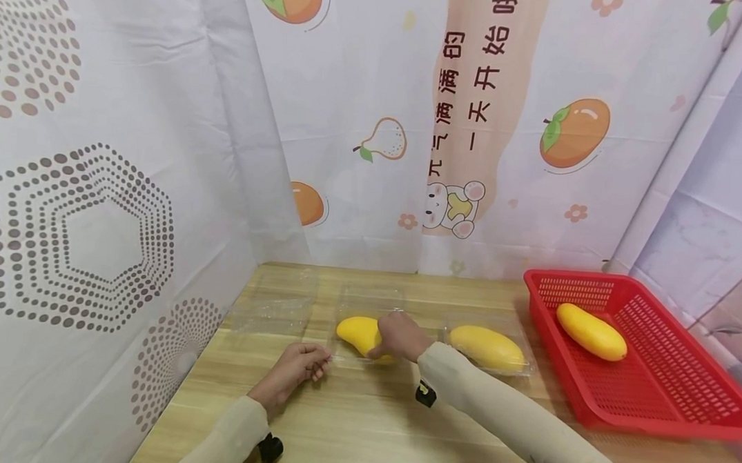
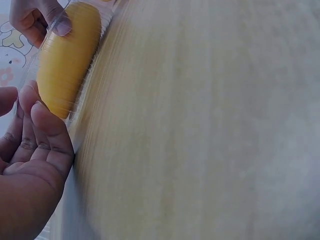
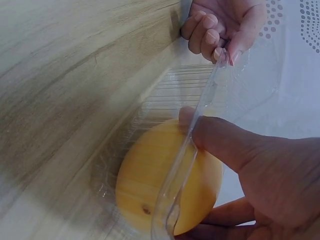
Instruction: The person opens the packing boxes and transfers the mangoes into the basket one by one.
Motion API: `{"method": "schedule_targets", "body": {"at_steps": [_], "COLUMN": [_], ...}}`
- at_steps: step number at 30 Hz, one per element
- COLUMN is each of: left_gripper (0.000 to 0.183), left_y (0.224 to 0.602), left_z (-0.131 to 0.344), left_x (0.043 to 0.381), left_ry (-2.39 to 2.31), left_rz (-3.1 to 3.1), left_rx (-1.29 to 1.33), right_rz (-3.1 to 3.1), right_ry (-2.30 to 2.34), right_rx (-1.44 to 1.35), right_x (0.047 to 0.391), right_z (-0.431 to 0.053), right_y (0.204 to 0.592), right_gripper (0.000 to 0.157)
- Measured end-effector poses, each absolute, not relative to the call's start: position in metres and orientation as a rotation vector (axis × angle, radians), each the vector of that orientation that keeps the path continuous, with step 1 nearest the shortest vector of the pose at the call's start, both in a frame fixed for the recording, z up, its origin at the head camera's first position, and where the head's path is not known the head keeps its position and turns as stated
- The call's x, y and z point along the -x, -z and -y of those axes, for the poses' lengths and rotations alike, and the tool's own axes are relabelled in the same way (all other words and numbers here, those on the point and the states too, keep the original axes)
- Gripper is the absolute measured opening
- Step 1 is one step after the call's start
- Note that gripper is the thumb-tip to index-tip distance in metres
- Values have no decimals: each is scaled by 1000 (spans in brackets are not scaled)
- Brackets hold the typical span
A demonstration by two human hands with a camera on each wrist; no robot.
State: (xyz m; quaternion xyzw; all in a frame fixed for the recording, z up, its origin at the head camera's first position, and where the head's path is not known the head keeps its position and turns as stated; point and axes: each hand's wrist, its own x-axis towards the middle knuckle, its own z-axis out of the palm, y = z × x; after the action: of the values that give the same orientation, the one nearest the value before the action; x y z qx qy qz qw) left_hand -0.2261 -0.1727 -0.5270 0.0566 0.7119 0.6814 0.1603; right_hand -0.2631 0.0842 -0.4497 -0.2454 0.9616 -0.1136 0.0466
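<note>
A yellow mango (image 1: 355, 331) lies in a clear plastic box (image 3: 187, 80) at the middle of the table, its lid raised at the back. My right hand (image 1: 404, 335) grips this mango from the right, the thumb over its near side and fingers beyond, as the right wrist view shows. With thumb and fingers, my left hand (image 1: 295, 372) pinches the front left corner of the box's rim. In the left wrist view, the mango (image 2: 70, 60) shows behind the box's clear wall, between my two hands.
To the right, a second mango (image 1: 487, 347) sits in another clear box. A further clear box (image 1: 274, 313) stands at the left, without fruit. A red plastic basket (image 1: 572, 392) with one mango (image 1: 590, 331) stands at the far right. Printed curtains hang behind the table (image 1: 350, 431).
</note>
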Motion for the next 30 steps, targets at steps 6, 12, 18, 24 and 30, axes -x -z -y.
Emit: {"method": "schedule_targets", "body": {"at_steps": [6,12,18,24,30], "left_gripper": [35,33,33,32,35], "left_y": [527,527,527,525,526], "left_z": [173,172,171,171,172], "left_x": [226,228,229,229,227], "left_ry": [-1951,-1948,-1947,-1934,-1938], "left_rz": [-2028,-2034,-2033,-2034,-2042], "left_rx": [-149,-137,-142,-150,-145], "right_rz": [-2927,-2915,-2959,-2989,-3011], "right_ry": [366,409,378,368,388], "right_rx": [756,754,740,752,781], "right_x": [265,267,269,267,266], "right_z": [-85,-85,-86,-88,-89], "right_y": [451,453,454,449,443], "right_gripper": [54,55,56,54,50]}}
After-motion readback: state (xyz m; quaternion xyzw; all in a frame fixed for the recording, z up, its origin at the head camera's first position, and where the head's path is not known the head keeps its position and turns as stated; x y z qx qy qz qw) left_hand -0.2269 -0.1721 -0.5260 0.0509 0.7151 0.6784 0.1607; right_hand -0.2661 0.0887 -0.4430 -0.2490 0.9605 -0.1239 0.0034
